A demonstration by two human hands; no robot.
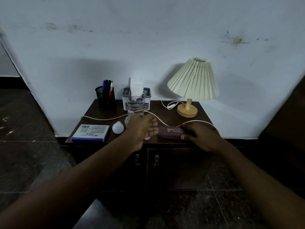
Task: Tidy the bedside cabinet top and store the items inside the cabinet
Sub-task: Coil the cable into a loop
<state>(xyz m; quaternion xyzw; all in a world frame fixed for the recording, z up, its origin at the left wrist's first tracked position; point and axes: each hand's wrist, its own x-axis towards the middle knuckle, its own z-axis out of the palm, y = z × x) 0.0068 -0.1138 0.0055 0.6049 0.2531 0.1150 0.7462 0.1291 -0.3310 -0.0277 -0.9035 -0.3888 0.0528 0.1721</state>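
A dark wooden bedside cabinet carries the clutter. My right hand grips the right end of a purple case with gold lettering, near the front edge. My left hand hovers with straight fingers pointing at the case's left end, in front of the lower part of a clear glass. A small pink thing peeks out under that hand. A white bulb and a flat white and purple box lie at the front left.
At the back stand a black mesh pen holder, a tissue box and a pleated-shade lamp, whose white cord snakes across the top. Both cabinet doors are closed, with handles at the middle. Dark tiled floor surrounds the cabinet.
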